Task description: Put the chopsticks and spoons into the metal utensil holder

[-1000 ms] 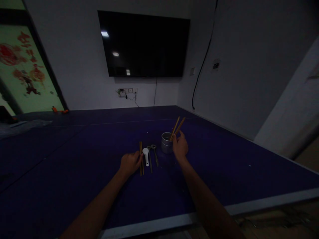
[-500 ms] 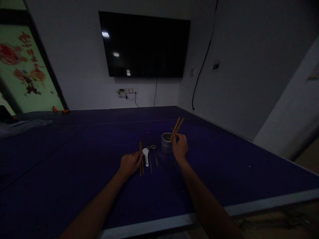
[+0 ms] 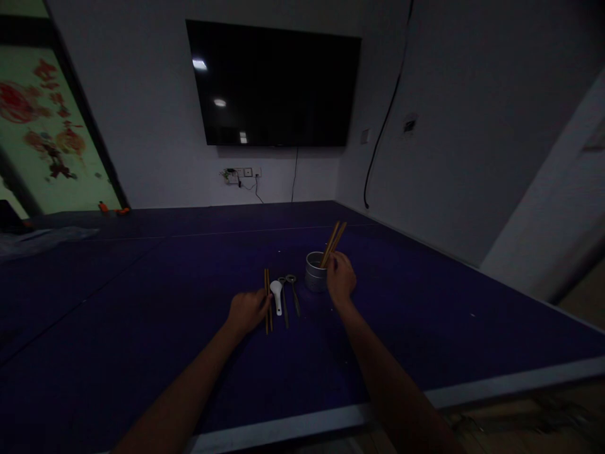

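Observation:
A pair of wooden chopsticks [image 3: 267, 321] lies lengthwise on the purple table. The fingers of my left hand [image 3: 248, 312] are closed at the middle of that pair. Just right of it rest a white soup spoon [image 3: 276, 297] and two metal spoons [image 3: 293, 293], handles toward me. A grey metal cup [image 3: 314, 274] with a perforated lower wall stands upright further right. Other wooden chopsticks [image 3: 336, 236] lean to the right out of its mouth, pinched by my right hand [image 3: 342, 280] at the cup's right rim. Their lower ends are hidden inside the cup.
The purple table [image 3: 189, 359] reaches back to the wall and has a pale front edge [image 3: 293, 427]. Clear plastic wrap [image 3: 51, 239] and an orange item [image 3: 121, 211] lie at the far left. A black cable [image 3: 378, 142] hangs down the wall at right.
The chopsticks at the cup have shifted slightly left with my right hand. My left hand stays in place at the chopsticks on the table.

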`<state>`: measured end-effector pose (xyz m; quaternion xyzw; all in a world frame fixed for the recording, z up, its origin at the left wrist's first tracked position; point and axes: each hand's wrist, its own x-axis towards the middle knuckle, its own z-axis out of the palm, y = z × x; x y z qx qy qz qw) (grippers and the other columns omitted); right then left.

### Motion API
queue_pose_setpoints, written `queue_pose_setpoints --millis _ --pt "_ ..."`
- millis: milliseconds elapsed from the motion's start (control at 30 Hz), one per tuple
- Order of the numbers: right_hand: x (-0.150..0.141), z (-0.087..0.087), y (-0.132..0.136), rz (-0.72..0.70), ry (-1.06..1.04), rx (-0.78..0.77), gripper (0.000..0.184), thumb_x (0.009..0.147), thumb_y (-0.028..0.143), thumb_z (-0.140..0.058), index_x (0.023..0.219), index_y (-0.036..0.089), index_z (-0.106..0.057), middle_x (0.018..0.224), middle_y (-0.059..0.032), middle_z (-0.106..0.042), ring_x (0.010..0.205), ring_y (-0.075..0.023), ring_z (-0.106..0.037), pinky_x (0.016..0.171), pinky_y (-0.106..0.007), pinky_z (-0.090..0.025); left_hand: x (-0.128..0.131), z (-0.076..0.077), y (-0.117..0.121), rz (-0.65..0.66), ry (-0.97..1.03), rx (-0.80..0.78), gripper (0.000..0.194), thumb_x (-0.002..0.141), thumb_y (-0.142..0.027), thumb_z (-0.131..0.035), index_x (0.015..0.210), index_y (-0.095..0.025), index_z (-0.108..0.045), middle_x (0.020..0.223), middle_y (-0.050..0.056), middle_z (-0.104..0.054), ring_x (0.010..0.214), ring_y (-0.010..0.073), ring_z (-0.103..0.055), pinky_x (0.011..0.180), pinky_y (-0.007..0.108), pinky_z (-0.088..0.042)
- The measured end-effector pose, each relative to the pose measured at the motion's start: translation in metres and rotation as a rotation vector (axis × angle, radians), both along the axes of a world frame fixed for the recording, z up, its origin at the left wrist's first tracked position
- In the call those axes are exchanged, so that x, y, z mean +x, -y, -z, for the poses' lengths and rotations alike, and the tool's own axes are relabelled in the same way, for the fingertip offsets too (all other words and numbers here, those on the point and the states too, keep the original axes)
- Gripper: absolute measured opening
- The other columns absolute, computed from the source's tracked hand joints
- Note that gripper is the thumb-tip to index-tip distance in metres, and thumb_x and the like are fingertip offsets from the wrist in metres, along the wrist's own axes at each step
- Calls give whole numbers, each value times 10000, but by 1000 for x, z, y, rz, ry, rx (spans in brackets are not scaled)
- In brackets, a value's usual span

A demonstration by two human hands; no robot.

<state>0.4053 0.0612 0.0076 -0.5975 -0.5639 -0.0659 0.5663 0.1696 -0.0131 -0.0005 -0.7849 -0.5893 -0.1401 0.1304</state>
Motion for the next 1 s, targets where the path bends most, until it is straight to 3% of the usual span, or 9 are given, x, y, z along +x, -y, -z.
queue_pose_setpoints --millis 200,400,733,1000 --pt "0 2 -2 -9 0 2 389 896 344 -286 1006 161 -612 1035 -96 -623 949 -185 -543 800 -291 -380 1 -1 -1 5 0 -108 397 890 -406 -272 914 -199 -610 841 75 -683 757 183 -639 618 246 -413" --pt "0 4 -4 -20 13 13 389 899 351 -281 975 169 -616 1013 -90 -626 927 -185 -543 783 -286 -379 4 -3 1 -76 2 -235 467 878 -436 -246 858 -195 -646 810 78 -679 793 187 -633 667 259 -427" --pt "-1 1 -1 -17 7 45 379 895 346 -293 959 162 -618 1009 -88 -625 934 -188 -544 803 -293 -390 16 0 3 -205 19 -317 528 830 -505 -287 846 -151 -678 808 121 -677 819 227 -635 688 286 -435" --pt "-1 -6 5 97 -42 181 369 890 339 -300 974 162 -613 1159 -116 -532 1082 -212 -469 894 -356 -362 25 -2 4 -265 33 -342 448 817 -406 -327 895 -144 -682 834 141 -677 841 247 -637 691 306 -462"
